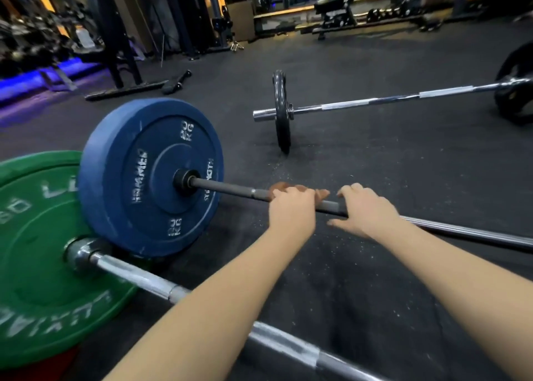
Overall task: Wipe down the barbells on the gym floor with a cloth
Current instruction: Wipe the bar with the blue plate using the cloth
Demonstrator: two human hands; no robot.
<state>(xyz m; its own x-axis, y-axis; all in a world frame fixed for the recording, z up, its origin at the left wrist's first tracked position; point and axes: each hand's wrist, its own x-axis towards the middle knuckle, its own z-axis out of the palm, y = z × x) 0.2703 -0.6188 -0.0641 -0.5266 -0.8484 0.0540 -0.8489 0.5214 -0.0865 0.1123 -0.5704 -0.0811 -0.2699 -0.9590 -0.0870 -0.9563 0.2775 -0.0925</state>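
your left grip (291,207) closes round the cloth (322,194) on the dark bar (225,187) beside the blue plate (150,175), right grip (366,210) lies open steadying the bar; keep the cloth wrapped tight, stroke firmly toward the plate.

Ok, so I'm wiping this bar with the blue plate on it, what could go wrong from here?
The bar sits on a round blue plate, so a hard push could roll it; the right hand only rests on it. The left hand, gripping the cloth, could jam against the plate's hub if it slides that far. Both forearms reach over the nearer bar by the green plate, which may bump them.
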